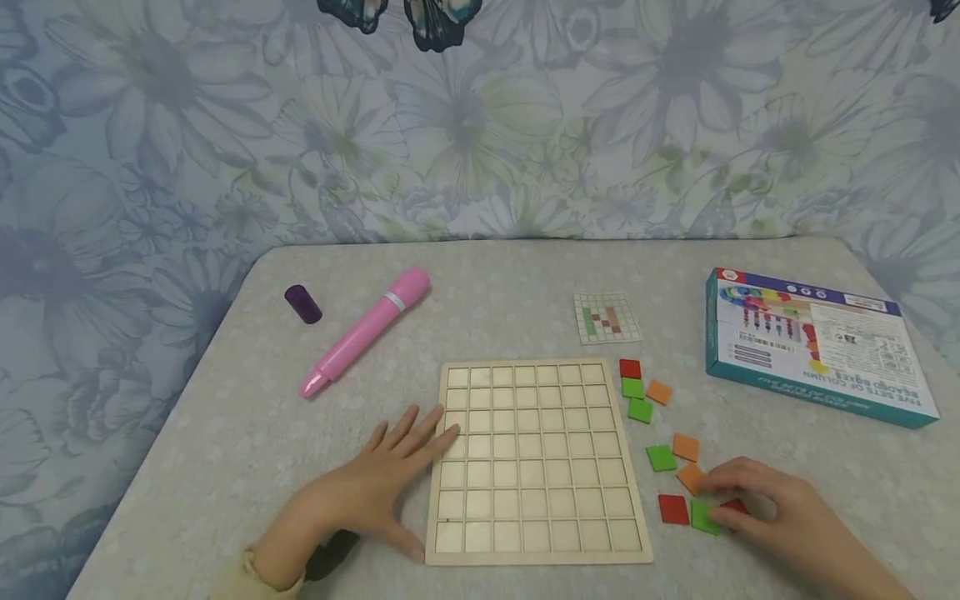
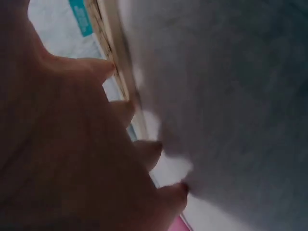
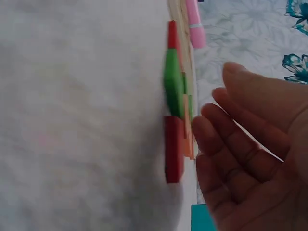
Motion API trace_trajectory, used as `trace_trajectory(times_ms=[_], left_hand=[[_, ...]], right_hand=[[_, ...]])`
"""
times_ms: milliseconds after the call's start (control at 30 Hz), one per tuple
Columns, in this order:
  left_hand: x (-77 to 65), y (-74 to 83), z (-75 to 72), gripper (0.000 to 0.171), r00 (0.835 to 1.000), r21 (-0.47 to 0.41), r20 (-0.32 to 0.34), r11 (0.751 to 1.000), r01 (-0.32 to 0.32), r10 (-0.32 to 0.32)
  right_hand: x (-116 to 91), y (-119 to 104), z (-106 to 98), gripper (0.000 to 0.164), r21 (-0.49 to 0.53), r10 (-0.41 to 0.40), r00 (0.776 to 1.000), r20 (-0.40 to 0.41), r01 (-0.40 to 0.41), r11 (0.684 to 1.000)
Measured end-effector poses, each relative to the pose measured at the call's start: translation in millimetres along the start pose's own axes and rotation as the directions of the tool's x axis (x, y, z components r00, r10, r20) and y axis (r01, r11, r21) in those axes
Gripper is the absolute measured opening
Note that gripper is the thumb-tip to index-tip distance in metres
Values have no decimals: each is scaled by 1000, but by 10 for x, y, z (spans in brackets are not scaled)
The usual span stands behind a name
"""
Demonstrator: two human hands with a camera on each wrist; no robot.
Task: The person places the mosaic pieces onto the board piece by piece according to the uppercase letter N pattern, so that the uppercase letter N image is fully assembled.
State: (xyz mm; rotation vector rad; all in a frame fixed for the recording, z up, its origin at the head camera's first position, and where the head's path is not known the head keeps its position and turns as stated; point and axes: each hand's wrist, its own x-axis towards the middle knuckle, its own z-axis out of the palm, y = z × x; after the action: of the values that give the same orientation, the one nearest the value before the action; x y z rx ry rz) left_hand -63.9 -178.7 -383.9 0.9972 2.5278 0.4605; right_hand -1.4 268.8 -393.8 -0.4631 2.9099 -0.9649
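Head camera gives me the broadest look from my distant seat: a square-celled wooden board (image 1: pixel 533 462) lies flat at the near middle of the table (image 1: pixel 225 467), its cells bare. The left hand (image 1: pixel 382 483) is spread wide at the board's left side, the index fingertip over the rim and the thumb at the near left corner; it grips nothing that I can see. To the right of the board, small square tiles lie loosely in a line running from far to near. Over the nearest of these I see the right hand (image 1: pixel 780 508), fingers bent, with a near green tile (image 1: pixel 705 517) and a red tile (image 1: pixel 733 506) at its fingertips. The right wrist view shows me a clear gap between thumb and fingers, moderately wide (whether a fingertip touches either tile, I cannot tell). Another red tile lies just left of that green one, and orange tiles (image 1: pixel 686 447) lie a little farther off. Beyond the far right corner of the board rests a gridded card (image 1: pixel 628 328) with a coloured pattern. Farther right lies a flat teal-edged box (image 1: pixel 855 358); at far left I have a pink pen-shaped object (image 1: pixel 363 333) and a dark purple cylinder (image 1: pixel 303 304).
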Motion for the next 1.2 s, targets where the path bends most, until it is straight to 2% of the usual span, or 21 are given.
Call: trace_trajectory(times_ms=[67,167,333,467,600,733,900,967,1000,1100,1200], left_hand=[[8,-24,44,125,1000,31,-11,999,7,-6],[22,-31,85,128,999,58,-31,998,37,-35],[26,-14,121,132,994,84,-62,992,97,-92],[43,15,131,132,991,89,-75,989,114,-108],[55,29,140,132,991,100,-77,988,118,-111],[27,45,151,132,991,127,-81,985,118,-108],[14,81,176,132,993,118,-78,989,92,-84],[17,88,180,132,994,113,-84,990,83,-74],[18,88,180,132,994,110,-85,991,81,-72],[21,77,176,132,994,111,-83,991,79,-70],[23,53,172,132,994,115,-75,990,86,-77]], right_hand=[[-16,27,46,28,-48,4,999,46,-1,999],[-28,56,72,32,-118,57,990,126,-42,992],[-9,50,104,32,-183,154,971,183,-120,976],[5,33,110,30,-186,223,950,221,-183,965],[29,25,106,30,-144,243,938,246,-213,966],[58,18,109,26,-77,200,956,214,-188,979],[79,-74,56,23,-42,166,984,72,-163,986],[139,-178,25,21,-15,180,984,13,-179,984],[185,-246,18,19,18,188,982,-1,-188,982],[370,-480,69,14,176,149,987,-62,-136,975],[572,-717,218,12,371,67,994,-86,-31,928]])
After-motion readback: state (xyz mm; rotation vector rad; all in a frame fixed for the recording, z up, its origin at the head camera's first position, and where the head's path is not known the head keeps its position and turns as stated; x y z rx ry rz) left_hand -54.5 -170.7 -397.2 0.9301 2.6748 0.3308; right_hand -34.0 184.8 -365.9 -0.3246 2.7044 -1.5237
